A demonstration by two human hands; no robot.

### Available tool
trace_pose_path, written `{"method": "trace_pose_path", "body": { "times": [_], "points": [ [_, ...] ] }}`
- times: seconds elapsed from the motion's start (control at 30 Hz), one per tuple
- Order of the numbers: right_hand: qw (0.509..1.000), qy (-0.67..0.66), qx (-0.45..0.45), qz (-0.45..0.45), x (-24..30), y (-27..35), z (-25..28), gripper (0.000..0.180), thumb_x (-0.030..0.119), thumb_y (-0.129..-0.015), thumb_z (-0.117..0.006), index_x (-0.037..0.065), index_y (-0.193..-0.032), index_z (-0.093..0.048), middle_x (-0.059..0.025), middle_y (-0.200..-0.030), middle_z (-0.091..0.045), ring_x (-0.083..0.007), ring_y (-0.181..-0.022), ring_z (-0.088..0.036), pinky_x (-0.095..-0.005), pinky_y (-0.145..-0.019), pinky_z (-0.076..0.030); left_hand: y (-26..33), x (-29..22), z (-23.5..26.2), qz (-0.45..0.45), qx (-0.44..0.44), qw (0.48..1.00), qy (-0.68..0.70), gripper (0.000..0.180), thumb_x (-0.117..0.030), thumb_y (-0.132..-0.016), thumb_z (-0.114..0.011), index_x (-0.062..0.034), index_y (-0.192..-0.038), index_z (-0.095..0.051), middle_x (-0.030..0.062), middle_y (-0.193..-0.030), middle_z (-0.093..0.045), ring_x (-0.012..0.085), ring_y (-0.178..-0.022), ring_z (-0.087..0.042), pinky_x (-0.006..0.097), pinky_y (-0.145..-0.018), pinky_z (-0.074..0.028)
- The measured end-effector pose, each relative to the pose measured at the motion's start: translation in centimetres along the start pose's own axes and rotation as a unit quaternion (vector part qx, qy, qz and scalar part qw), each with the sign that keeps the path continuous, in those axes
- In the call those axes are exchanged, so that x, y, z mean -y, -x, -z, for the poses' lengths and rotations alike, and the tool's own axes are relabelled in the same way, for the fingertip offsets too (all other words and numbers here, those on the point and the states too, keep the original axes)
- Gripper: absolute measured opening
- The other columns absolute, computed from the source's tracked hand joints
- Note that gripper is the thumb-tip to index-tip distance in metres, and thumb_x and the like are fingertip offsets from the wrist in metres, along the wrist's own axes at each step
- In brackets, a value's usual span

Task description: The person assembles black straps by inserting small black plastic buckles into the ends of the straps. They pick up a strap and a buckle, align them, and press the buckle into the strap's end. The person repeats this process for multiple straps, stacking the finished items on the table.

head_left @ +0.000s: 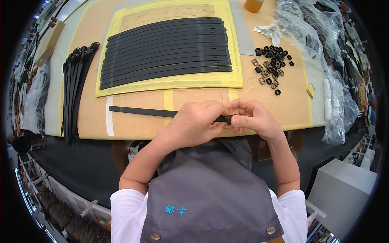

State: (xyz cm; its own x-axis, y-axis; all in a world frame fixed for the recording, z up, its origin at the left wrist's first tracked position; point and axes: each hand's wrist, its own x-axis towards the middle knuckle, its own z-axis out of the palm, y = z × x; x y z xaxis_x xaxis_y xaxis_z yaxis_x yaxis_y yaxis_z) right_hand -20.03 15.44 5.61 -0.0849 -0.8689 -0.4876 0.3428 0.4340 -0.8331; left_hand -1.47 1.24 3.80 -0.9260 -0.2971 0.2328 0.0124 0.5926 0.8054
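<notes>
A black strap (142,111) lies along the front of the table, and its right end is between my two hands. My left hand (198,121) is closed round the strap a little short of that end. At the tip, the thumb and fingers of my right hand (253,119) pinch the strap end, where a small dark piece shows; its details are mostly hidden by my fingers. Farther back, several flat black straps (166,48) lie side by side on a yellow-edged board (170,87). To the right sits a pile of black loops (277,56) and metal buckles (265,73).
A bundle of black straps with buckles (77,89) hangs over the table's front edge at the left. Clear plastic bags (340,101) line the right side. A white cloth (270,32), a small yellow block (310,91) and a cup of amber liquid (254,5) are on the table.
</notes>
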Motion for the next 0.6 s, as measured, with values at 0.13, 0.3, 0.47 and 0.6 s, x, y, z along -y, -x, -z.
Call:
{"method": "trace_pose_path", "body": {
  "times": [0.13, 0.3, 0.47, 0.6],
  "points": [
    [0.999, 0.034, 0.022, -0.017, -0.1, -0.5, -0.1, 0.030, 0.022, -0.094, -0.081, -0.001, -0.110, -0.069, -0.0021, -0.085, -0.070, -0.0067, -0.072, -0.062, -0.0228, -0.064, -0.049, 0.1, 0.3, -0.2, 0.016, 0.018, 1.000, 0.016, 0.023, -0.005, -0.081, -0.081, -0.0027, -0.102, -0.071, 0.0100, -0.085, -0.073, 0.0249, -0.070, -0.071, 0.033, -0.062, -0.057],
    [0.999, 0.035, -0.001, -0.010, -1.0, -0.7, 0.1, 0.028, 0.022, -0.094, -0.081, 0.000, -0.107, -0.069, -0.0019, -0.083, -0.070, -0.0057, -0.070, -0.061, -0.0224, -0.062, -0.048, 0.0, 0.5, -0.6, 0.027, -0.006, 0.999, 0.045, 0.026, -0.005, -0.081, -0.081, -0.0013, -0.104, -0.069, 0.0124, -0.086, -0.073, 0.0247, -0.073, -0.072, 0.034, -0.064, -0.057],
    [0.999, 0.046, -0.020, -0.014, -1.4, -0.7, 0.0, 0.027, 0.023, -0.093, -0.082, 0.001, -0.105, -0.069, -0.0011, -0.082, -0.069, -0.0054, -0.069, -0.060, -0.0223, -0.061, -0.047, 0.3, 1.0, -0.3, 0.058, 0.004, 0.995, 0.077, 0.024, -0.003, -0.080, -0.079, 0.0007, -0.101, -0.067, 0.0139, -0.085, -0.072, 0.0233, -0.078, -0.073, 0.034, -0.067, -0.058],
    [0.998, 0.049, -0.019, -0.017, -1.3, -0.8, 0.0, 0.028, 0.024, -0.093, -0.082, 0.002, -0.104, -0.069, -0.0006, -0.081, -0.068, -0.0053, -0.069, -0.060, -0.0220, -0.061, -0.047, 0.2, 1.2, -0.3, 0.048, -0.009, 0.996, 0.076, 0.023, -0.002, -0.079, -0.079, 0.0009, -0.097, -0.067, 0.0132, -0.083, -0.071, 0.0217, -0.075, -0.071, 0.033, -0.065, -0.057]
  ]
}}
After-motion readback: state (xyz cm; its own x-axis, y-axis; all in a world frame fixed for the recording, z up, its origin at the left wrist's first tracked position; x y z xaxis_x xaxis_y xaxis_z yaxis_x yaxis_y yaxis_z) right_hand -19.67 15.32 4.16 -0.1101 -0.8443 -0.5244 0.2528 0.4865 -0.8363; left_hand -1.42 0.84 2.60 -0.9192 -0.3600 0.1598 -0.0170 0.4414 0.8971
